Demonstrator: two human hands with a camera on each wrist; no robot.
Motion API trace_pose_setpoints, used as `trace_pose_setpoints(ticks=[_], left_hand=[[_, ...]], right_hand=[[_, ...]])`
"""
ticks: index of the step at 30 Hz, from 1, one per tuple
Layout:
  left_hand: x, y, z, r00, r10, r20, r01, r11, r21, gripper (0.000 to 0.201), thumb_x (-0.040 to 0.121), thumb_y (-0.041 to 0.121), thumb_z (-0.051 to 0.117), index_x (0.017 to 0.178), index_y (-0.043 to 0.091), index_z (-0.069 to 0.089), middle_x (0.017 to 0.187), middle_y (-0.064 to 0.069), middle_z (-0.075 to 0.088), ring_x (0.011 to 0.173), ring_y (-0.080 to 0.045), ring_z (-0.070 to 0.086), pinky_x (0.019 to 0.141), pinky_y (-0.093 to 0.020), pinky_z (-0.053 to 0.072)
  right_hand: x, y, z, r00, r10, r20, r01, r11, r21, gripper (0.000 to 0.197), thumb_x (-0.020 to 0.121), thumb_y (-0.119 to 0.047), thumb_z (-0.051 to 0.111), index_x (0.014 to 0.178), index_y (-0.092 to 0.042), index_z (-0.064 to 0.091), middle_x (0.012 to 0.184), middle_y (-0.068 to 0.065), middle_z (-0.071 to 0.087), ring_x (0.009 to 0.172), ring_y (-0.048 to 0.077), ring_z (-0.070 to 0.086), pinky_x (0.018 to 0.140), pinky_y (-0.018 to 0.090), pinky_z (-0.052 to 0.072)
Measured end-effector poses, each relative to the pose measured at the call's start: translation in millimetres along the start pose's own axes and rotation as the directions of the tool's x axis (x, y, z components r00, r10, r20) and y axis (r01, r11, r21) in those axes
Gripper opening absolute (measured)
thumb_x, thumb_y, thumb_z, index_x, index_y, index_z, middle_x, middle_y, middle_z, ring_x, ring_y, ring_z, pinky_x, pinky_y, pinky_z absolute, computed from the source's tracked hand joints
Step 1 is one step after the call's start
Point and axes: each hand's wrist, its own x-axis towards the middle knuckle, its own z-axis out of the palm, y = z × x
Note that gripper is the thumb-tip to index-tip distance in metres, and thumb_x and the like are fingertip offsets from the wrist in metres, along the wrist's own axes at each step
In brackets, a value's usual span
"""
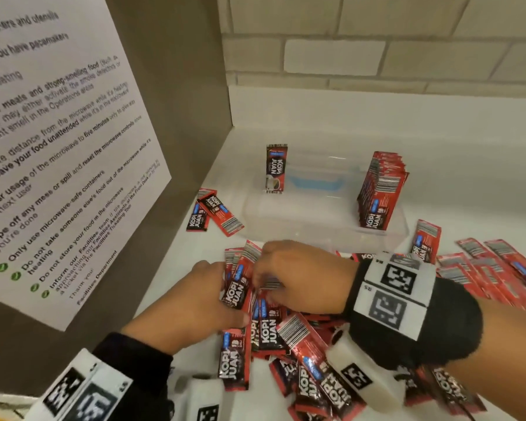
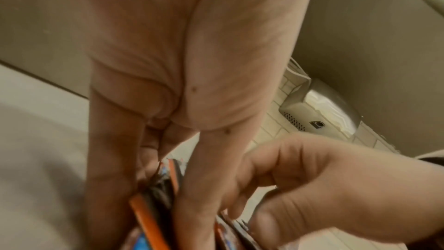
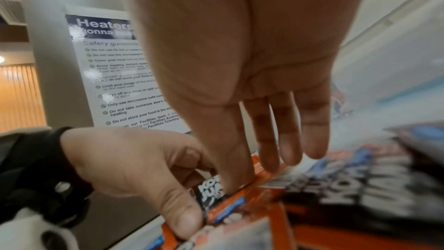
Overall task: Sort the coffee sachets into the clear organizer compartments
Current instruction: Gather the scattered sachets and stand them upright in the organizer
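The left hand [image 1: 192, 302] pinches a small upright bundle of red-and-black foil coffee sachets [image 1: 239, 278] between thumb and fingers, while the right hand [image 1: 298, 275] curls over the bundle's top edges — apparently squaring it. Beneath lies the loose heap of sachets [image 1: 286, 338] along the white bench's near edge. This looks like the gathering step; next, the bundle needs carrying to the clear plastic organizer [image 1: 322, 226] toward the back — into a compartment beside the standing red stack [image 1: 380, 192].

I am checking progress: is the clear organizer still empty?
No. The organizer holds one upright sachet at its left and an upright stack at its right.
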Motion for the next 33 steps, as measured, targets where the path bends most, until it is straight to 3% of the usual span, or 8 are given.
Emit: trace_pose_setpoints(ticks=[9, 16, 19, 22, 24, 26, 30, 33], left_hand=[[0.7, -1.4, 5.5, 0.997, -0.05, -0.053, 0.048, 0.998, -0.035, 0.05, 0.073, 0.009, 0.072, 0.11, 0.024, 0.041, 0.105, -0.002, 0.052, 0.09, -0.015, 0.061, 0.075, -0.032, 0.055], [-4.3, 8.0, 10.3, 1.0, 0.008, -0.017, -0.011, 0.977, -0.214, 0.061, 0.083, -0.012, 0.043, 0.123, 0.033, 0.035, 0.094, 0.006, 0.057, 0.077, -0.002, 0.058, 0.053, -0.006, 0.04], [-6.6, 4.9, 4.7, 0.995, -0.017, -0.095, -0.016, 0.942, -0.335, 0.064, 0.079, -0.016, 0.043, 0.117, 0.036, 0.042, 0.084, 0.002, 0.061, 0.061, 0.003, 0.058, 0.052, -0.013, 0.042], [-7.8, -0.2, -6.7, 0.98, -0.065, -0.187, -0.028, 0.89, -0.456, 0.068, 0.078, -0.018, 0.047, 0.111, 0.041, 0.047, 0.088, -0.007, 0.067, 0.074, -0.015, 0.064, 0.069, -0.037, 0.053], [-9.9, 1.8, -13.4, 0.969, -0.065, -0.24, -0.085, 0.821, -0.565, 0.069, 0.079, -0.02, 0.048, 0.111, 0.04, 0.048, 0.097, -0.007, 0.069, 0.084, -0.022, 0.067, 0.079, -0.046, 0.054], [-9.0, 7.3, -18.6, 0.959, -0.031, -0.281, -0.176, 0.713, -0.678, 0.068, 0.08, -0.023, 0.045, 0.12, 0.031, 0.047, 0.101, -0.007, 0.069, 0.084, -0.017, 0.068, 0.076, -0.04, 0.055], [-0.8, 27.3, -22.7, 0.945, 0.062, -0.322, -0.305, 0.533, -0.789, 0.06, 0.083, -0.02, 0.043, 0.127, 0.021, 0.048, 0.106, -0.016, 0.066, 0.087, -0.022, 0.067, 0.069, -0.033, 0.058], [9.8, 44.8, -20.5, 0.936, 0.097, -0.338, -0.342, 0.471, -0.813, 0.049, 0.088, -0.009, 0.039, 0.124, 0.021, 0.054, 0.098, -0.012, 0.066, 0.081, -0.017, 0.064, 0.066, -0.027, 0.055]], right_hand=[[-0.5, -3.6, 12.8, 0.991, -0.081, 0.107, 0.089, 0.994, -0.067, 0.046, 0.09, -0.017, 0.054, 0.136, -0.019, 0.048, 0.129, 0.007, 0.046, 0.119, 0.025, 0.041, 0.102, 0.042, 0.038], [-2.3, -5.3, 13.1, 0.995, -0.091, 0.051, 0.086, 0.992, 0.09, 0.045, 0.09, -0.012, 0.051, 0.135, -0.012, 0.046, 0.132, 0.008, 0.044, 0.118, 0.025, 0.046, 0.101, 0.039, 0.039], [-2.4, -7.2, 9.0, 0.995, -0.093, -0.028, 0.096, 0.979, 0.178, 0.042, 0.091, -0.013, 0.053, 0.132, -0.015, 0.05, 0.134, 0.003, 0.042, 0.12, 0.018, 0.044, 0.104, 0.032, 0.035], [-3.4, -6.5, 2.6, 0.989, -0.002, -0.147, 0.048, 0.949, 0.311, 0.037, 0.089, -0.014, 0.056, 0.126, -0.019, 0.053, 0.126, 0.0, 0.045, 0.112, 0.014, 0.049, 0.099, 0.028, 0.04], [-2.5, -6.0, -3.2, 0.974, 0.127, -0.189, -0.016, 0.866, 0.5, 0.038, 0.088, -0.016, 0.059, 0.125, -0.021, 0.049, 0.122, -0.003, 0.047, 0.106, 0.012, 0.052, 0.093, 0.028, 0.044], [1.1, -8.4, -7.1, 0.963, 0.21, -0.167, -0.035, 0.713, 0.7, 0.042, 0.088, -0.017, 0.061, 0.126, -0.021, 0.044, 0.118, -0.003, 0.05, 0.099, 0.011, 0.056, 0.091, 0.031, 0.048], [11.6, -21.0, -7.4, 0.985, 0.17, -0.042, -0.029, 0.396, 0.918, 0.047, 0.092, -0.009, 0.054, 0.133, -0.024, 0.038, 0.117, 0.007, 0.057, 0.105, 0.029, 0.06, 0.088, 0.052, 0.049], [19.0, -25.3, -9.4, 0.979, 0.187, -0.079, 0.022, 0.29, 0.957, 0.056, 0.09, 0.003, 0.043, 0.135, -0.031, 0.036, 0.119, 0.008, 0.059, 0.105, 0.027, 0.059, 0.084, 0.047, 0.05]])
